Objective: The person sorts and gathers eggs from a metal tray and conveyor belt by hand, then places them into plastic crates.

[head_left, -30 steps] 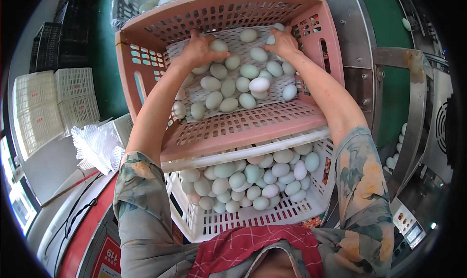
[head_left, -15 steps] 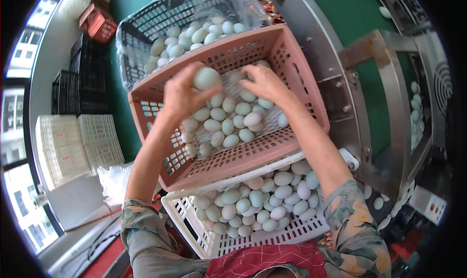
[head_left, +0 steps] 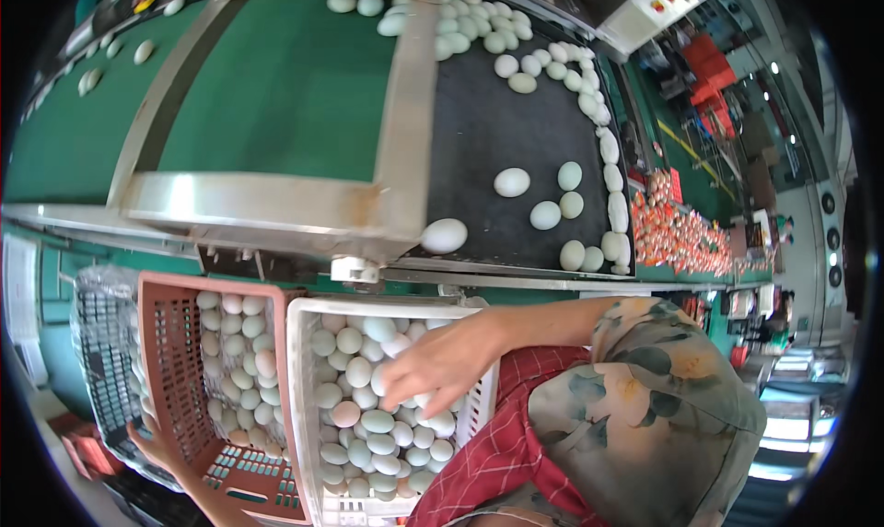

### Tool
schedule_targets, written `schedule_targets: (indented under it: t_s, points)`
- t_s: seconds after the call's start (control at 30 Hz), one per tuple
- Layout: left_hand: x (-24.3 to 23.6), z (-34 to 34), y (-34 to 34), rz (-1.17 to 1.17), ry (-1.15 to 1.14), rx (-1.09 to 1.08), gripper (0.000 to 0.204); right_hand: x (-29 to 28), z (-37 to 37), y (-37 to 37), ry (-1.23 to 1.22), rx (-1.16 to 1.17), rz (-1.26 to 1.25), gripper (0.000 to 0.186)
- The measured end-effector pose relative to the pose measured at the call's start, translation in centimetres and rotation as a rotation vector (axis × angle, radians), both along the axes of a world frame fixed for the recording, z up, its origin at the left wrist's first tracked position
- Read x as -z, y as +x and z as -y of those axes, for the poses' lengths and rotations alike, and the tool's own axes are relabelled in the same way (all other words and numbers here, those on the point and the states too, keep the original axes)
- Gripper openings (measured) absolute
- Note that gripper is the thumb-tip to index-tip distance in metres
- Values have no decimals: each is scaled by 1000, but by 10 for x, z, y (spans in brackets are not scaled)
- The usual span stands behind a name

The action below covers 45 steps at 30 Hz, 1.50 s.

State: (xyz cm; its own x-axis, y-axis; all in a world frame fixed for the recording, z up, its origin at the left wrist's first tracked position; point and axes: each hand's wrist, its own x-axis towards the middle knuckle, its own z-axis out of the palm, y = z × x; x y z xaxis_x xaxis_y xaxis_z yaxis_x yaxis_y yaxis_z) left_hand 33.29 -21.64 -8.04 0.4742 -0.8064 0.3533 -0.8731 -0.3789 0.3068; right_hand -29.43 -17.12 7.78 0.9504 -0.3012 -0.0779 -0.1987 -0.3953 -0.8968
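Observation:
The pink perforated basket (head_left: pixel 170 343) holds many pale eggs and stands beside the white basket (head_left: pixel 296 370), which is heaped with more eggs (head_left: pixel 358 371). My right hand (head_left: pixel 433 366) reaches into the white basket, its bent fingers closed round a pale egg among the others. At the far left, my left hand (head_left: pixel 155 442) is at the outer side of the pink basket, next to the dark plastic-lined crate (head_left: pixel 97 333); whether it grips the rim is unclear.
Above the baskets runs a conveyor with a green belt (head_left: pixel 276 85), a steel frame (head_left: pixel 405 112) and a black belt (head_left: pixel 479 131) carrying eggs, lined along its right edge. A control box (head_left: pixel 663 4) is at top right, with small orange items (head_left: pixel 681 237) farther right.
The view has swung toward the conveyor. My right hand has left the pink basket for the white one; my left hand has moved from among the pink basket's eggs to its outer side.

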Motion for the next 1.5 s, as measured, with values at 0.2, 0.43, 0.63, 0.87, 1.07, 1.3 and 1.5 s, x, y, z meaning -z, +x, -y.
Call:
schedule_targets:
  t_s: [0.2, 0.43, 0.63, 0.87, 1.07, 1.3, 1.5]
  points:
    - [-68, -89, -245, -220, -11, 671, 34, -33, 37, -188, -11, 824, -98, 19]
    - [-165, -57, -531, -221, -9, 1536, 32, 69, 126, -437, -591, 1770, -313, 67]
    - [-164, 58, -689, -506, -39, 1234, 37, 77, 146, -480, -826, 1646, -465, 59]
    - [-136, 247, -780, -235, -80, 1088, 58, 88, 165, -511, -746, 1504, -354, 60]
    - [-113, 320, -837, 5, 282, 745, 84, 57, 190, -520, -756, 1420, -191, 59]
    - [-90, 338, -825, -45, 285, 602, 94, 76, 314, -463, -700, 1248, -83, 64]
    - [-111, 306, -869, -124, 397, 603, 98, 90, 322, -440, -476, 1379, -522, 83]
